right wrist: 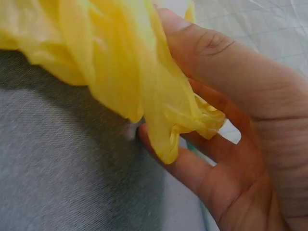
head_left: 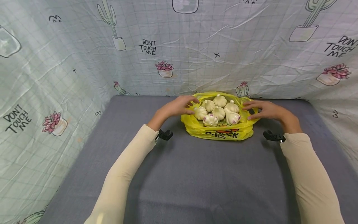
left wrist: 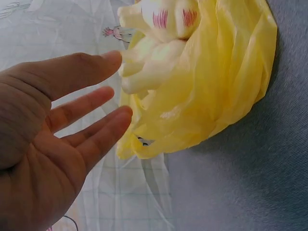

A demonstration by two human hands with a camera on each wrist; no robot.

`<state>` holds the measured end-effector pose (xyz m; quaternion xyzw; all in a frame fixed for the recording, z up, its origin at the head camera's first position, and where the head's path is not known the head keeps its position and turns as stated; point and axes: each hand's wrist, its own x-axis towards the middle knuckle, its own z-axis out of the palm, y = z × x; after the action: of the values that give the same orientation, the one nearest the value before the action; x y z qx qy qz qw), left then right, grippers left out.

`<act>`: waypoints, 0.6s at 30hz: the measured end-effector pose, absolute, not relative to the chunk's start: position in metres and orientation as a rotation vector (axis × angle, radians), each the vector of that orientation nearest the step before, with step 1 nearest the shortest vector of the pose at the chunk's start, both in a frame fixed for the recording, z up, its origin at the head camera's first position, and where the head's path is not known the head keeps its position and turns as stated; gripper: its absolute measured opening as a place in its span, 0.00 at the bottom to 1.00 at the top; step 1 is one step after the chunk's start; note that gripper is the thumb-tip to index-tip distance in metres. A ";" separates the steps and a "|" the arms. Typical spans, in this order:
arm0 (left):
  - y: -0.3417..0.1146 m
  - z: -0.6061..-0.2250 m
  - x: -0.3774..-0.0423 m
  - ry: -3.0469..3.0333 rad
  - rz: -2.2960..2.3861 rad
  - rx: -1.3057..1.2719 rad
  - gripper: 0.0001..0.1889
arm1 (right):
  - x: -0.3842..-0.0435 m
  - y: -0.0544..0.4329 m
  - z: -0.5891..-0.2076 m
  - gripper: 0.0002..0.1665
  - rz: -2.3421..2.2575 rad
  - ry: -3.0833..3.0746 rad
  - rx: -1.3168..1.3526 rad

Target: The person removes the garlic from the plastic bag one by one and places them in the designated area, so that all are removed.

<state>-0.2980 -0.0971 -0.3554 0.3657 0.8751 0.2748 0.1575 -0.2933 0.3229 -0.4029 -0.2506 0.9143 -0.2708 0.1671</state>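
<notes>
A yellow plastic bag [head_left: 221, 132] with dark lettering lies spread at the table's far side, its mouth facing up. Several garlic bulbs [head_left: 219, 113] fill it, pale cream, a few with purple streaks. My left hand [head_left: 178, 106] is at the bag's left rim, thumb and fingers apart; in the left wrist view its fingertips come right to the rim beside the bulbs. At the right rim is my right hand [head_left: 269, 111], fingers reaching over the edge. Seen from the right wrist, the thumb lies along the plastic and the other fingers spread behind a loose bag handle [right wrist: 187, 118].
The bag stands on a grey cloth-covered table [head_left: 207, 180]. Behind it and along the sides hangs a pale curtain [head_left: 195, 53] printed with cacti and words. Black camera straps are worn on both wrists, below beige sleeves [head_left: 310, 168].
</notes>
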 end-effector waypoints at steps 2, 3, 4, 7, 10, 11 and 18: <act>-0.097 -0.355 -0.303 2.462 0.786 1.040 0.27 | -0.295 0.320 -0.400 0.34 -0.774 2.580 -0.713; -0.097 -0.354 -0.305 2.442 0.788 1.036 0.27 | -0.296 0.319 -0.399 0.33 -0.777 2.568 -0.713; -0.097 -0.354 -0.307 2.423 0.793 1.033 0.27 | -0.297 0.318 -0.397 0.33 -0.781 2.554 -0.719; -0.096 -0.354 -0.312 2.384 0.796 1.027 0.26 | -0.300 0.316 -0.395 0.32 -0.811 2.503 -0.715; -0.094 -0.356 -0.317 2.362 0.784 1.035 0.25 | -0.303 0.315 -0.394 0.32 -0.837 2.462 -0.711; -0.093 -0.357 -0.318 2.360 0.769 1.046 0.24 | -0.304 0.315 -0.394 0.32 -0.845 2.453 -0.709; -0.087 -0.365 -0.325 2.368 0.673 1.112 0.20 | -0.302 0.321 -0.398 0.31 -0.850 2.446 -0.715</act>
<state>-0.3252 -0.0870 -0.3649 0.4019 0.8554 0.2430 0.2184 -0.3020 0.3206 -0.3979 -0.2593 0.8871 -0.3081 0.2256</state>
